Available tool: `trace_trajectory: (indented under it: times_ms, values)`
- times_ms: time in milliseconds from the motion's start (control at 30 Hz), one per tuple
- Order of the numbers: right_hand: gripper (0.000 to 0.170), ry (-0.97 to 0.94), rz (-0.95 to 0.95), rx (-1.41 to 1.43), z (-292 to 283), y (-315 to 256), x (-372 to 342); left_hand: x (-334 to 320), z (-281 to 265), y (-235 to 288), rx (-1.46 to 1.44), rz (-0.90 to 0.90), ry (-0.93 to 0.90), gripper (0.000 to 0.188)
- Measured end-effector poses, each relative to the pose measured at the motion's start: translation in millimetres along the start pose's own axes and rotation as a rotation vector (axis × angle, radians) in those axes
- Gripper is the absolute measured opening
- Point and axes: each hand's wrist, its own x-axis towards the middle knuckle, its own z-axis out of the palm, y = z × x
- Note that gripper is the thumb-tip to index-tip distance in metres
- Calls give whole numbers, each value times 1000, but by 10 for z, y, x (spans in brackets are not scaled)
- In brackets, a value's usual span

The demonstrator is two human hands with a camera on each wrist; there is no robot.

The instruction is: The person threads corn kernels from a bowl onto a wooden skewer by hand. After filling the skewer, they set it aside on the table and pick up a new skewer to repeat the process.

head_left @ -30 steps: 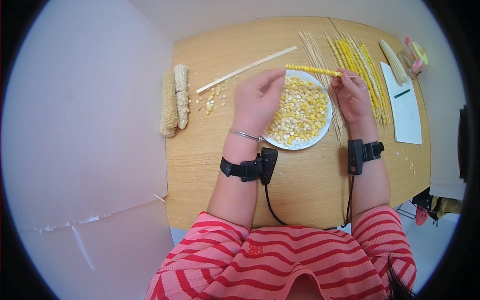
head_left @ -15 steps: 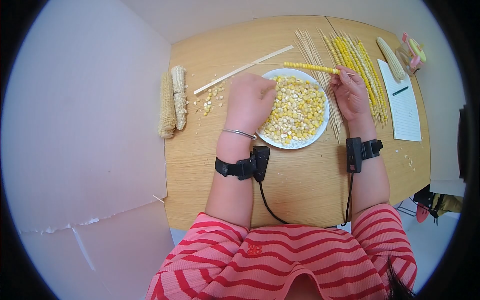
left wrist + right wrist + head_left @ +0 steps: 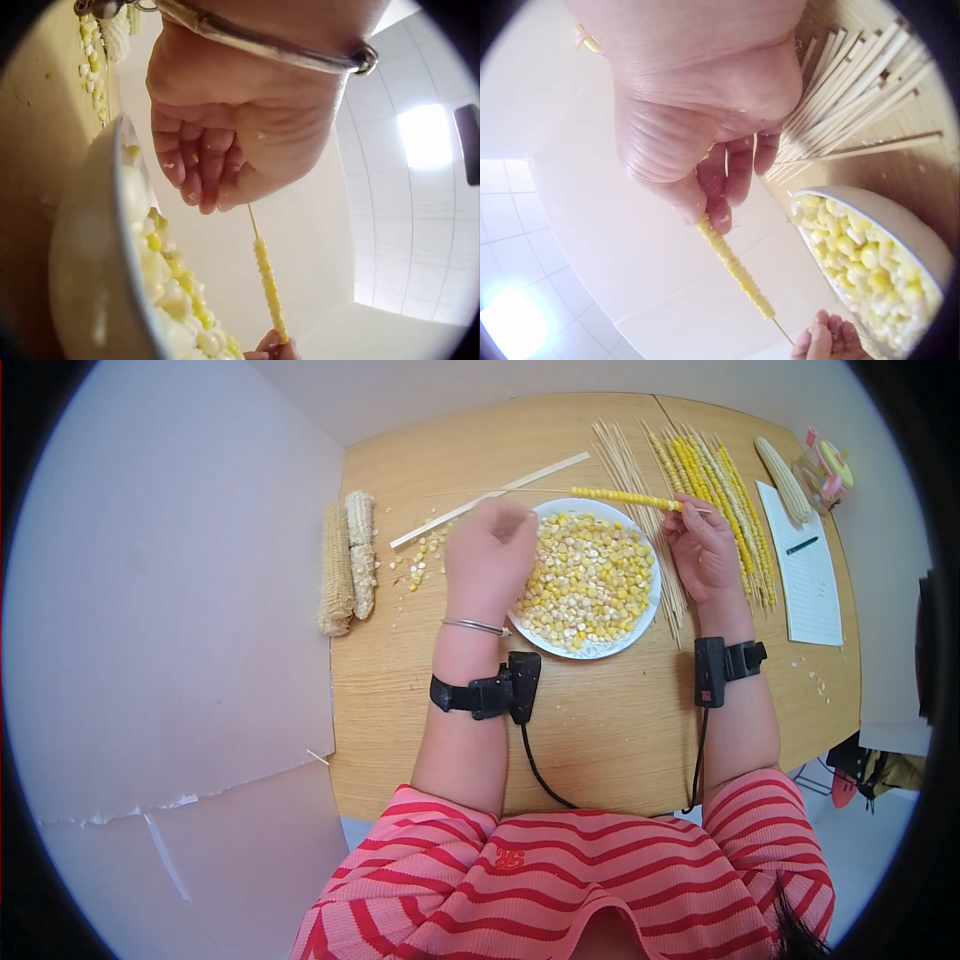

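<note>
My right fingers (image 3: 717, 213) pinch one kernel-threaded skewer (image 3: 618, 495) near its blunt end, probably leaving the point free, above the bowl's (image 3: 592, 652) far rim. My left fingers (image 3: 213, 166) curl; I can't tell whether they pinch anything. Two cobs (image 3: 337, 572) lie left of the bowl, one pale cob (image 3: 784, 478) right.

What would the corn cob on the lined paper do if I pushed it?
The corn cob would probably roll, because it's long and rounded. It might curve as it rolls, since one end looks thinner. It should feel stiff, not floppy, because it looks thick and straight.
</note>
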Motion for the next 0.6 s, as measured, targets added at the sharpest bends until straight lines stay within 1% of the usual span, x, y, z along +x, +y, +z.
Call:
trace_trajectory:
  times_ms: [33, 67, 133, 167, 233, 267, 333, 367, 433, 600]
  values:
    - [21, -1, 1, 0, -2, 1, 1, 21, -21, -29, -173, -16, 76, 11]
    - [22, -2, -4, -1, -2, 2, 2, 46, -49, -49, -173, -17, 77, 11]
    - [22, -5, -9, -3, -5, 7, 9, 92, -126, -81, -350, -58, 230, 13]
    - [22, 6, -9, 1, -10, 13, 11, 98, -173, -81, -350, -58, 234, 13]
    - [22, 13, -6, 6, -15, 14, 15, 105, -260, -64, -500, -141, 368, 15]
    - [22, 11, -5, 7, -15, 9, 15, 108, -285, -68, -499, -141, 371, 15]
    - [22, 7, -1, 8, -26, 11, 15, 115, -325, -80, -543, -175, 466, 16]
    - [22, 1, -2, 15, -34, 14, 18, 121, -340, -106, -542, -175, 470, 16]
    - [22, -6, -2, 22, -37, 19, 19, 136, -360, -163, -483, -116, 503, 17]
    - [21, -7, 0, 13, -12, 3, 3, 146, -371, -201, -461, -73, 544, 17]
